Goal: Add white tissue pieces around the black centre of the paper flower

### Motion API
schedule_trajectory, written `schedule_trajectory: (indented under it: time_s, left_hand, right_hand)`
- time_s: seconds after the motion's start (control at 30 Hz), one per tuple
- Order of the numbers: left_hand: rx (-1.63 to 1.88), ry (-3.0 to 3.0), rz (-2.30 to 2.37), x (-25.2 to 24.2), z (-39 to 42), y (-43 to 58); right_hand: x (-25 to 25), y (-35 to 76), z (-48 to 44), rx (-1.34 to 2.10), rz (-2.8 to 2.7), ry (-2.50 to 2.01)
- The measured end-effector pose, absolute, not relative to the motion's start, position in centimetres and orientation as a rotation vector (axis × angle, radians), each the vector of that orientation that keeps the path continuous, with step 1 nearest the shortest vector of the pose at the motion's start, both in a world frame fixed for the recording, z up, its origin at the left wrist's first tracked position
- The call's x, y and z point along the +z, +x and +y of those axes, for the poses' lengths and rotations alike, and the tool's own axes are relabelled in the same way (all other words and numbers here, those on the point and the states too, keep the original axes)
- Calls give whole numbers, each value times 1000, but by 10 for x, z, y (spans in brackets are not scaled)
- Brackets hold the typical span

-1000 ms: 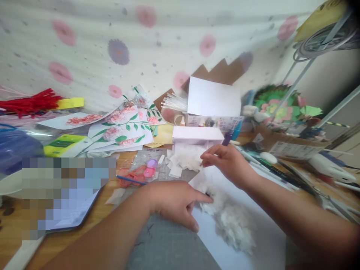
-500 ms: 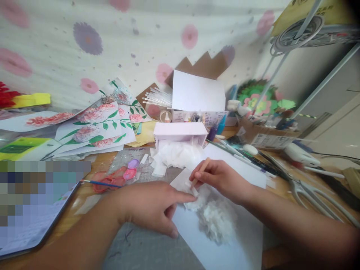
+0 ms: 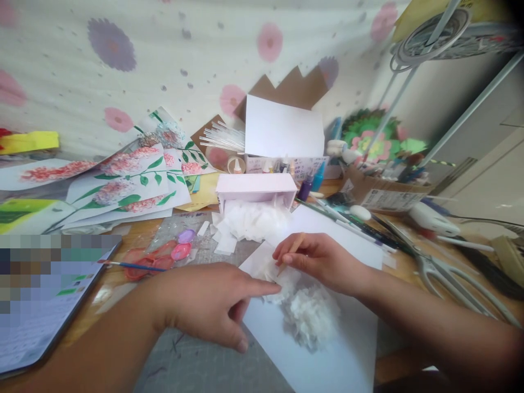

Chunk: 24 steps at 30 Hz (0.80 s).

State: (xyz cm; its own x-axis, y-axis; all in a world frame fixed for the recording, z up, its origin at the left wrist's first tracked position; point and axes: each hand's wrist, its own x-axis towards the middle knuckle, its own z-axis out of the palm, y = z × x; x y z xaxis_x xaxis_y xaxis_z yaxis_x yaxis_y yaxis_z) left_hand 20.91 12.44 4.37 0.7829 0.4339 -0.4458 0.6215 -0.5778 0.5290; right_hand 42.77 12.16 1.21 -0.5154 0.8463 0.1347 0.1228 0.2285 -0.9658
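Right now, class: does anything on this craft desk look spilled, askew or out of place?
Yes. White paper squares have spilled from the small white box onto the mat. The flower paintings lie in a slanted, overlapping heap. The tissue cluster on the white sheet looks tidy.

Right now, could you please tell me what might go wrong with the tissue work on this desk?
The right hand presses a thin stick into the tissue cluster while the left hand pins its edge with one finger; a hard push may tear or flatten the tissue. The white sheet overhangs the desk's near edge and could slide. Loose tissue squares nearby might scatter.
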Motion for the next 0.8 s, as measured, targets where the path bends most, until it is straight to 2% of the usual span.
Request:
schedule_trajectory:
  time_s: [0.33, 0.47, 0.6, 0.8]
  left_hand:
    - [-336, 2201, 762, 45, 126, 207]
    - [-212, 2135, 859, 43, 129, 205]
    - [-25, 2129, 1006, 40, 133, 207]
    - [-67, 2136, 958, 38, 133, 210]
  right_hand:
    - [10, 427, 119, 975, -2158, -904]
    - [6, 429, 118, 898, -2228, -892]
    - [5, 432, 119, 887, -2243, -886]
    - [11, 433, 120, 970, -1990, -864]
